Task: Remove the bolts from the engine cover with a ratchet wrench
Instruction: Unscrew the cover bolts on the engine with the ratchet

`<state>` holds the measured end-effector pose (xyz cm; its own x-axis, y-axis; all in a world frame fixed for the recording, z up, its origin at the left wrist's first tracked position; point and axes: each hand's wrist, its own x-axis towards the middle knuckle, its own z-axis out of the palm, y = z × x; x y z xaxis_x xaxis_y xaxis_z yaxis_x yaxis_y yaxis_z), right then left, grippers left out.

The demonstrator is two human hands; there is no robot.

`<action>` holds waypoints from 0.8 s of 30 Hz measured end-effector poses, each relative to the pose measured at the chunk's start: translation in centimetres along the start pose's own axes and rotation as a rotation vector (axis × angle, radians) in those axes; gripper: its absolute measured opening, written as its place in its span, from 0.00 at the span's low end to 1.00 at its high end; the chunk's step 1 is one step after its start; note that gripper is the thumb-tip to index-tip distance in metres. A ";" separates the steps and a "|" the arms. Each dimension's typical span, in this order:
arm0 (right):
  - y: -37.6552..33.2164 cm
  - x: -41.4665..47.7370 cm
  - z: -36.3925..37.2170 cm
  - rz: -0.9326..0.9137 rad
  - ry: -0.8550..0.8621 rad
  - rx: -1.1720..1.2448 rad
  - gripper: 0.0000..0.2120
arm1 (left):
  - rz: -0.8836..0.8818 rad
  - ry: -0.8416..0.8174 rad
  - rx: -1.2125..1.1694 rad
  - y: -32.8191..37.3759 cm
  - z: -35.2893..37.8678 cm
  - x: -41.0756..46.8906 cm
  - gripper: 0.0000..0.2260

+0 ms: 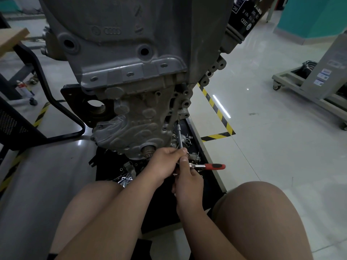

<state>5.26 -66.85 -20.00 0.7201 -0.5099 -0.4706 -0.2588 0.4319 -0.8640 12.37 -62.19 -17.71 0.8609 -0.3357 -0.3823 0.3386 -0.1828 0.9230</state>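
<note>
Head view — A: The ratchet wrench is picked up low in the middle, at the foot of the engine block. Its red handle is pointed out to the right, and nothing is touching it.

B: And the grip is noted. The left hand is curled in from the left, and the extension bar is pinched between its fingertips just above the ratchet head.

A: The right hand is brought up from beneath. Its fingers are wrapped round the ratchet head, and the thumb is laid upward beside the bar.

B: The bar is run up and slightly left to the right edge of the engine cover, where its socket end is set against the casting. The bolt itself is hidden by the socket.

A: The cover is found on the block's lower face, just left of that bar. A black tray is seen beneath, with loose metal parts scattered in it.

B: A black oil filter is spotted upper right. Yellow-and-black floor tape is laid just right of the tray.

A: A black chair frame is placed to the left and a grey wheeled stand far right. Bare knees are framed on either side.
</note>
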 end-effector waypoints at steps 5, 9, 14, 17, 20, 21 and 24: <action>0.3 0.0 -0.1 -0.069 0.026 -0.041 0.19 | -0.008 0.006 0.013 0.1 -0.2 0.1 0.11; 0.6 0.0 -0.1 -0.078 0.040 -0.027 0.17 | -0.014 0.005 0.013 0.0 -0.1 0.1 0.11; 0.3 0.1 0.0 -0.051 0.040 0.014 0.21 | -0.018 0.030 0.040 0.1 0.0 0.1 0.13; -0.1 0.3 0.1 0.076 0.005 0.065 0.30 | -0.038 0.011 0.003 0.2 0.2 -0.1 0.13; -0.3 0.4 0.3 0.181 -0.031 0.179 0.33 | -0.046 -0.012 0.018 0.2 0.2 -0.3 0.15; -0.2 0.4 0.4 0.183 -0.034 0.184 0.34 | -0.048 -0.017 0.030 0.2 0.2 -0.2 0.15; -0.2 0.4 0.5 0.175 -0.042 0.179 0.34 | -0.048 -0.022 0.039 0.3 0.2 -0.1 0.16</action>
<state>5.95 -66.75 -19.89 0.7014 -0.3860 -0.5992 -0.2663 0.6379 -0.7226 12.28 -62.40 -17.36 0.8356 -0.3455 -0.4271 0.3635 -0.2351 0.9014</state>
